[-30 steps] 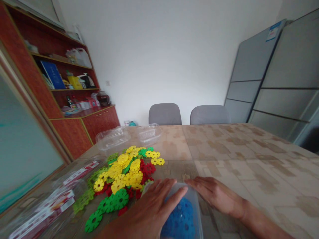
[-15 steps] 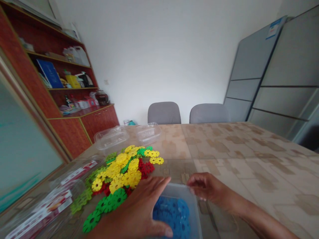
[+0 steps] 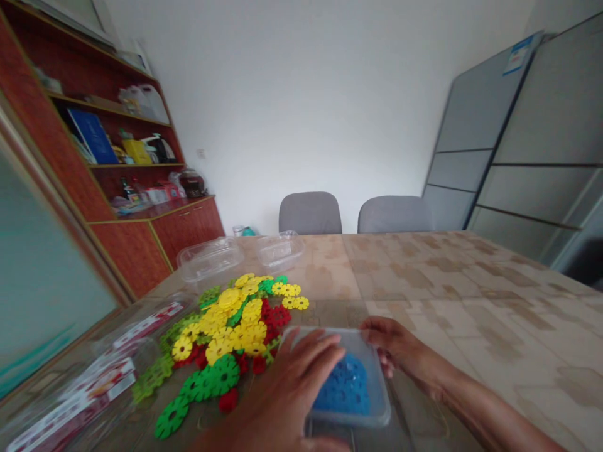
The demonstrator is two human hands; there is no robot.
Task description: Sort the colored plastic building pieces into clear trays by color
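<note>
A translucent plastic box (image 3: 384, 402) holds blue flower-shaped disc pieces (image 3: 346, 392) near the front of the table. My left hand (image 3: 296, 383) lies over the box's left side, fingers stretched out and thumb apart near its front edge; it covers part of the box. At the far right corner, my right hand (image 3: 398, 351) has its fingers closed around the rim. Left of the box spreads a pile of yellow disc pieces (image 3: 230, 314), with red pieces (image 3: 277, 317) and joined green discs (image 3: 207, 386) beside it.
Two clear plastic trays (image 3: 211, 260) (image 3: 281, 250) stand at the table's back left. Clear packages with printed labels (image 3: 108, 383) lie along the left edge. Two grey chairs (image 3: 309, 213) (image 3: 394, 215) are behind the patterned table (image 3: 471, 301).
The box has shifted away from me, so its near edge now shows. My right hand moved with its corner. My left hand sits further right, uncovering red pieces beside the green discs.
</note>
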